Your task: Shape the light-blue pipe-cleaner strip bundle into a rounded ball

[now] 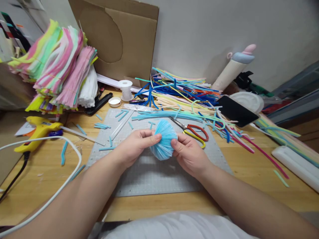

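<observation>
A light-blue fluffy bunch of pipe-cleaner pieces [163, 142], fanned into a rounded shape, is held above the grey cutting mat [154, 181]. My left hand [137, 146] pinches its left side, thumb on top. On the other side, my right hand [190, 152] grips its right edge between thumb and fingers. The undersides of the fingers are hidden. Just behind my right hand lie scissors [196, 131] with red and yellow handles. A bundle of blue pipe cleaners [164, 115] lies across the mat's far edge, and short cut blue pieces [101, 126] are scattered to the left.
A yellow glue gun [37, 129] with a white cable [74, 149] lies left. Bundled coloured pipe cleaners [59, 63] stand behind it. A ribbon spool [126, 89], a loose pipe-cleaner pile [179, 88], a black phone [236, 111] and a tilted white bottle [230, 73] line the back.
</observation>
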Tool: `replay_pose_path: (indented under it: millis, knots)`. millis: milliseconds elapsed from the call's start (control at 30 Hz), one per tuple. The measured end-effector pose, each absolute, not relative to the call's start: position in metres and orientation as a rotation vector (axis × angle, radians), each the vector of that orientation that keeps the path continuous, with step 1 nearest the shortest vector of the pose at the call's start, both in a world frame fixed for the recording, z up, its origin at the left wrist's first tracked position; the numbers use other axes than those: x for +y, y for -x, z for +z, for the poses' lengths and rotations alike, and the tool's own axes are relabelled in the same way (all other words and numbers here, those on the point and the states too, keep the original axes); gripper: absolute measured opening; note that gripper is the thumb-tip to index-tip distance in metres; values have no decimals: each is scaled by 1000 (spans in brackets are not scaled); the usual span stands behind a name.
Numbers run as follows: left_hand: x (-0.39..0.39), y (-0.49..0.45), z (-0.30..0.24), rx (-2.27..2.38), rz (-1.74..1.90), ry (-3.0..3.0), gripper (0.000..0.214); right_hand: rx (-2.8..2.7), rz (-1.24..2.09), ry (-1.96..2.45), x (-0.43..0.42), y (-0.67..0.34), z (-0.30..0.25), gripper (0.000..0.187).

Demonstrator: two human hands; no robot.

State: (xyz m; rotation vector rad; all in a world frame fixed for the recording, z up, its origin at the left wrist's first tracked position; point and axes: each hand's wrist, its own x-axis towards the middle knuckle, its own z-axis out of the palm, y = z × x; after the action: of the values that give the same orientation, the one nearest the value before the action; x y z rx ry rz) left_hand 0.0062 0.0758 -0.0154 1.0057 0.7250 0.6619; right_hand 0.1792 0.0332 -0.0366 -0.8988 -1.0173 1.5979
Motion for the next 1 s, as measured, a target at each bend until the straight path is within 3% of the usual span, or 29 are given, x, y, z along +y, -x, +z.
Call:
replay_pose_path:
  millis: [167, 367, 567, 800, 1000]
  knots:
    - [76, -7, -18, 697, 736, -989, 31, -1045, 1614, 850, 34, -177, -36, 29]
    - [73, -11, -16, 662, 787, -909, 36, -1040, 1622, 841, 38, -177, -36, 22]
    - [78, -11, -13, 724, 1116, -743, 40, -839, 1678, 800, 44, -179, -36, 25]
    - [81, -5, -11, 718, 965, -799, 18, -794, 1727, 825, 46, -183, -32, 29]
    - [77, -5, -11, 778, 808, -835, 25, -809, 1618, 968, 48, -189, -25, 22]
